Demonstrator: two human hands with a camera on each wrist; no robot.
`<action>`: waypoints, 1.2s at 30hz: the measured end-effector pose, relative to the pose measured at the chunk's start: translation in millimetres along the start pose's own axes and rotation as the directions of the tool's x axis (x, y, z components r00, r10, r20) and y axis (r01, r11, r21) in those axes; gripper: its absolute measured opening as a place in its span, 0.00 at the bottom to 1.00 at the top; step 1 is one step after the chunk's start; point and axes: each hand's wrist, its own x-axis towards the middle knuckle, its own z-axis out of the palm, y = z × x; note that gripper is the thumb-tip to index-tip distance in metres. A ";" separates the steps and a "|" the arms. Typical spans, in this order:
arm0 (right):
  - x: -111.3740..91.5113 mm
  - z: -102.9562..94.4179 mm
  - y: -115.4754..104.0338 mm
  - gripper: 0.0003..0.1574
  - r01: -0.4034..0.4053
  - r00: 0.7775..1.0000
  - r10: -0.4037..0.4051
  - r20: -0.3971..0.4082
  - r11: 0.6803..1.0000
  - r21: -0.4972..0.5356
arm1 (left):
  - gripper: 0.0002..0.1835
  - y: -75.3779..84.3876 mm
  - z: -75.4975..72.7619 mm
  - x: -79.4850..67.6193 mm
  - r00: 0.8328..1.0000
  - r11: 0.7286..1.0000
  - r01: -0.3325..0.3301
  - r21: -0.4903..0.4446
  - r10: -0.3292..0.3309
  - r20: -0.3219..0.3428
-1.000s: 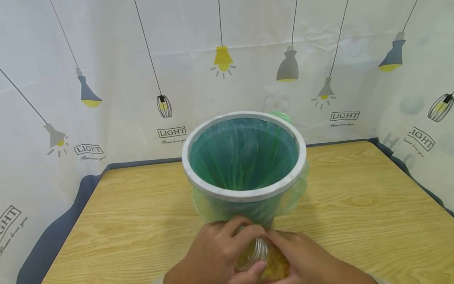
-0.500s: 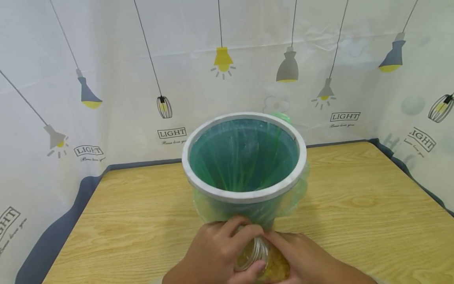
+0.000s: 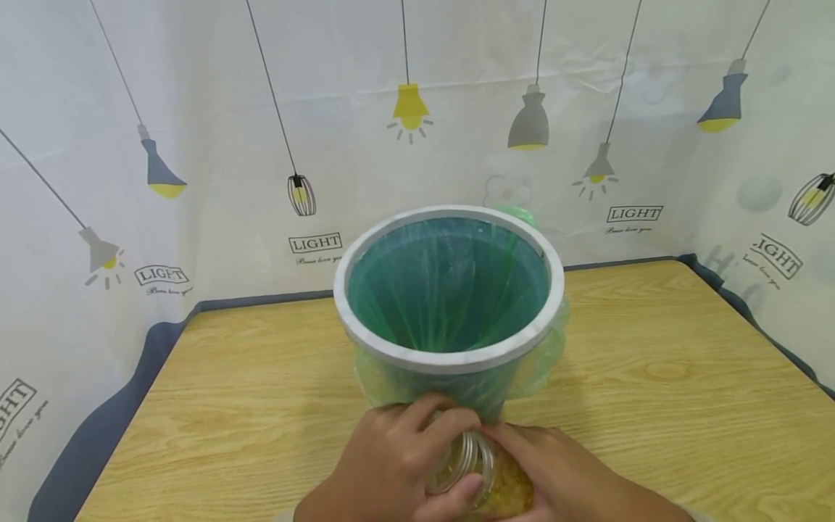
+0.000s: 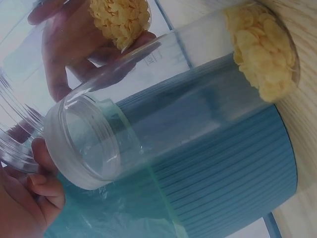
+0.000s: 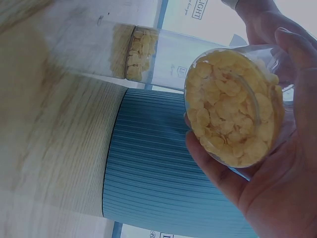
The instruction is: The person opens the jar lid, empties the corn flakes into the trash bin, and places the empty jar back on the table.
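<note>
My right hand [image 5: 292,163] grips a clear plastic jar [image 5: 233,109] partly filled with yellow flakes, its base towards the right wrist camera. In the head view the jar [image 3: 512,482] lies on its side, low in front of a bin. My left hand [image 3: 391,457], fingers curled, holds its clear screw lid [image 3: 449,470] at the other end. A narrow gap shows between lid and neck. Nearer the left wrist camera stands a second clear jar [image 4: 173,94] with flakes at its bottom; my left fingers [image 4: 47,193] are close to its top.
A blue ribbed bin [image 3: 483,399] with a white rim ring and green liner [image 3: 544,355] stands upright on the wood table [image 3: 652,370], right in front of my hands. In the right wrist view the second jar stands beside it. A lamp-print curtain [image 3: 457,43] surrounds the table.
My left hand has shifted slightly left with the lid, and the gap between the lid and the jar's neck has widened. My right hand stays almost still.
</note>
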 end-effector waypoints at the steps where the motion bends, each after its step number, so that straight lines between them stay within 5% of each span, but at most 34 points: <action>1: -0.2 -0.2 -0.1 0.46 -0.006 1.000 0.006 0.003 1.000 0.006 | 0.21 0.0 -0.2 0.1 1.000 1.000 0.003 -0.004 -0.003 0.003; 14: 0.3 -1.5 -2.2 0.45 -0.012 1.000 0.011 0.017 0.997 0.073 | 0.20 -1.1 -3.6 2.1 1.000 1.000 -0.005 0.008 0.005 -0.021; 21: 2.1 0.9 -0.3 0.46 0.080 0.993 -0.089 -0.083 0.992 -0.102 | 0.20 -4.3 -7.0 4.6 0.999 0.999 -0.003 0.034 0.005 -0.046; 36: 3.7 0.6 0.7 0.48 0.125 0.987 -0.130 -0.091 0.990 -0.066 | 0.22 -6.6 -11.8 3.8 1.000 0.998 0.025 0.051 -0.024 -0.015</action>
